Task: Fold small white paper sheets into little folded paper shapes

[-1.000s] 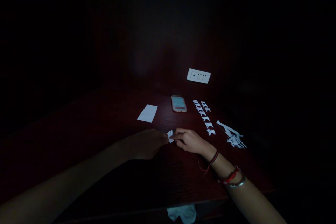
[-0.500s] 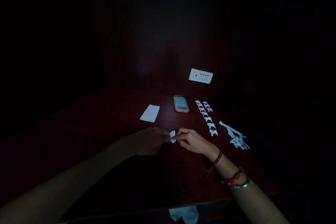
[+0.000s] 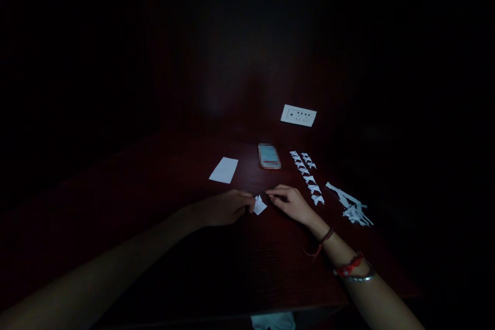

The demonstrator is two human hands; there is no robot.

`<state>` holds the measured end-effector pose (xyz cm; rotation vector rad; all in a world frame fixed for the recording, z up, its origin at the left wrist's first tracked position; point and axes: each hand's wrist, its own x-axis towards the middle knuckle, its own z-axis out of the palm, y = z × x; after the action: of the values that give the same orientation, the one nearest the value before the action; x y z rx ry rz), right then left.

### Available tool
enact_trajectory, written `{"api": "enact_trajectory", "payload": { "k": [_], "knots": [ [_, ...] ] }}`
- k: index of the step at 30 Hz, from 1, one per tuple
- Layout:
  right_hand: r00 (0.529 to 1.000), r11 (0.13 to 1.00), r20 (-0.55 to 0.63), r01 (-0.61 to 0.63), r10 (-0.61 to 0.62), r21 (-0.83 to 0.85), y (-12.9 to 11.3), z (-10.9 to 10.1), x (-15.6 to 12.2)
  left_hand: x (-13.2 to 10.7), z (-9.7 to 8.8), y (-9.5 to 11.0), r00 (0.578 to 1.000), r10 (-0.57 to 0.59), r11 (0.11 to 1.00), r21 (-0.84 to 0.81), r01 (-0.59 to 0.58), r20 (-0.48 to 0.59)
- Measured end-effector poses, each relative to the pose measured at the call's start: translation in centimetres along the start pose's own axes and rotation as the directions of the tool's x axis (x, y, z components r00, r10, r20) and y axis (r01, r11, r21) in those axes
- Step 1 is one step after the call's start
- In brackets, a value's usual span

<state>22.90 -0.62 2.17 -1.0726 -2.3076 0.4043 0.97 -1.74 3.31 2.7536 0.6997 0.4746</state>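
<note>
A small folded piece of white paper (image 3: 260, 206) with a pointed, slit top lies near the middle of the dark red table. My left hand (image 3: 231, 207) pinches its left edge between thumb and fingers. To the right of the paper is my right hand (image 3: 291, 203), fingers stretched forward and a little apart, holding nothing that I can see. A gap separates its fingertips from the folded paper. Beyond my left hand lies a flat white sheet (image 3: 224, 170).
A phone with a blurred screen (image 3: 269, 157) lies behind the hands. To its right run two rows of folded white paper pieces (image 3: 310, 179), then a heap of paper strips (image 3: 355, 212). A socket plate (image 3: 298, 115) is on the wall; pale cloth (image 3: 273, 320) shows below the table edge (image 3: 216, 315).
My right hand has drawn back to the right from the folded paper, leaving more of it uncovered. My left hand still holds the paper's edge. The view has shifted slightly.
</note>
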Motion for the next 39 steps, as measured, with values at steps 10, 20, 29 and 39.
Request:
{"api": "enact_trajectory", "payload": {
  "k": [10,20,29,39],
  "knots": [
    [0.997,0.998,0.049,0.059,-0.057,-0.022,-0.3,0.2,-0.1,1.4,0.2,0.0,0.967,-0.075,0.997,0.000,0.077,-0.245],
    [0.999,1.000,0.034,0.019,-0.018,-0.011,-0.1,0.5,0.1,1.0,1.6,-0.7,0.995,-0.031,0.983,0.175,0.047,-0.097],
    [0.999,0.998,0.021,0.041,-0.040,-0.043,0.1,0.6,0.2,0.5,1.8,-1.4,0.997,0.058,0.975,0.219,-0.044,-0.057],
    [0.992,0.992,0.063,0.115,-0.112,-0.045,-0.1,0.5,0.1,0.5,0.6,-1.0,0.996,0.081,0.984,0.159,-0.084,0.029]
  ]
}}
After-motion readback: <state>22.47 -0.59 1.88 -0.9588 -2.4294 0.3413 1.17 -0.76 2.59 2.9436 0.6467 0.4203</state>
